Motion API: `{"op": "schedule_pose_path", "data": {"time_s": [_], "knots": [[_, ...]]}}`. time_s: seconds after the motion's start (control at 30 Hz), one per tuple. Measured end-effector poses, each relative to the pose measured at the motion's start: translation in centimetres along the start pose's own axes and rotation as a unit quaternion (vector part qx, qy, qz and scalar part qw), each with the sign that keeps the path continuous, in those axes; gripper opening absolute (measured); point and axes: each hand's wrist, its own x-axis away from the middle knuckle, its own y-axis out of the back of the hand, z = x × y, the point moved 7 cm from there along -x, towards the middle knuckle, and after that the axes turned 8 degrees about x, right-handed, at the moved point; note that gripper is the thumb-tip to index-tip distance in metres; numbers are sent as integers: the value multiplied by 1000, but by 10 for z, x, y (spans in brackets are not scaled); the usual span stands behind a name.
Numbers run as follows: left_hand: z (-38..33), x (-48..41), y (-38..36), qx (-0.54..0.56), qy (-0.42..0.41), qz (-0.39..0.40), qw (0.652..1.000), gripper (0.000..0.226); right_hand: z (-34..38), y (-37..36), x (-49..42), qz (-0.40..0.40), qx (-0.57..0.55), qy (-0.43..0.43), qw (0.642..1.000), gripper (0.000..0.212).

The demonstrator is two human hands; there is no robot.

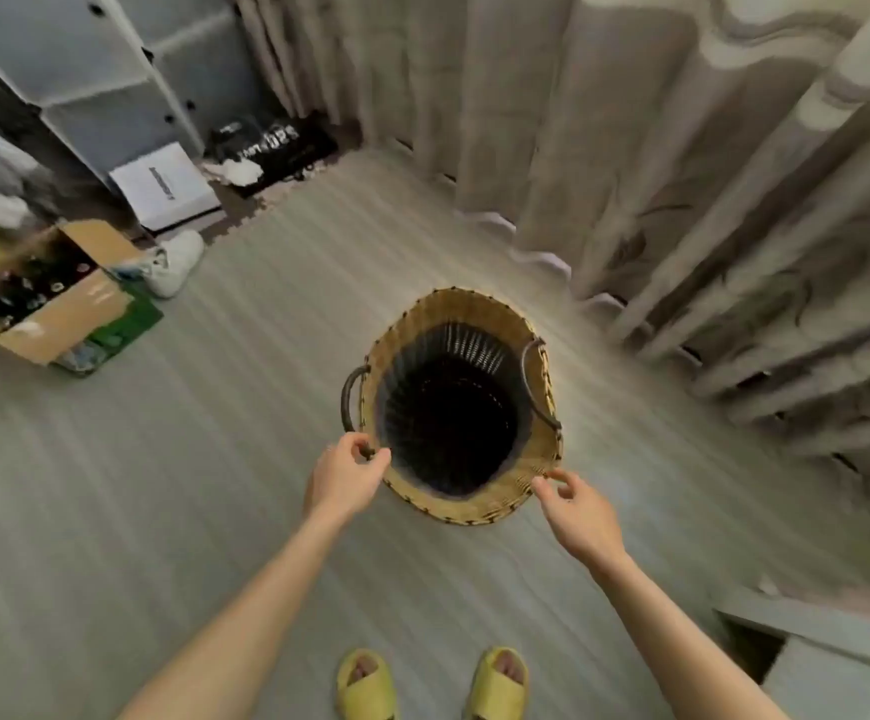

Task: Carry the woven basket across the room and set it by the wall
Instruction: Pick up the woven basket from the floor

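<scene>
Standing on the floor [214, 459] near the curtain [630, 174], the woven basket [474, 314] sits upright just ahead of me. Left hand [344, 478] pinches the near end of its left handle [349, 397]; right hand [581, 517] hangs loose, fingers part-curled, holding nothing, at the near rim. Can't tell whether this is pickup or release; if lifting, I'd take both handles evenly.

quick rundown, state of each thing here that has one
basket: upright on floor, empty as far as visible
left hand: fingers pinching the near end of the left handle
right hand: open, fingers at the rim, not gripping
cardboard box: flaps open, bottles inside
curtain: drawn, hanging to floor
white shoe: lying on floor beside box
</scene>
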Motion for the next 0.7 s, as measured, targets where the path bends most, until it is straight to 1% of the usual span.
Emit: {"op": "schedule_pose_path", "data": {"time_s": [0.07,0.1,0.13,0.2,0.23,0.3,0.37,0.43,0.47,0.5,0.53,0.6,0.63,0.7], "knots": [[37,-26,-28,45,70,11,997,66,-32,-38,-30,29,-72,-80,994,70],[59,-42,-48,68,96,26,993,74,-48,-61,-47,48,-117,-116,985,76],[76,-54,-62,96,123,40,987,80,-58,-79,-58,68,-169,-154,971,81],[103,-76,-92,154,157,66,973,84,-74,-114,-83,94,-262,-202,939,84],[114,-87,-106,191,171,81,963,82,-81,-127,-96,101,-290,-214,927,82],[122,-99,-129,246,187,115,944,65,-83,-145,-114,124,-332,-223,908,73],[126,-111,-145,268,193,127,935,46,-83,-159,-130,140,-367,-217,894,53],[126,-117,-151,274,197,115,934,31,-82,-166,-141,127,-366,-199,900,30],[125,-118,-150,270,200,101,936,21,-80,-168,-144,110,-352,-189,910,24],[124,-118,-147,263,204,86,939,9,-77,-167,-146,84,-336,-178,921,21],[122,-117,-142,262,212,70,939,3,-74,-162,-146,52,-312,-162,935,21],[114,-112,-132,271,227,61,933,13,-74,-155,-150,2,-266,-128,955,24],[106,-105,-121,280,232,62,929,13,-69,-149,-147,-7,-258,-113,960,24],[91,-86,-96,292,237,63,924,9,-38,-122,-121,-6,-263,-96,960,19]]}}
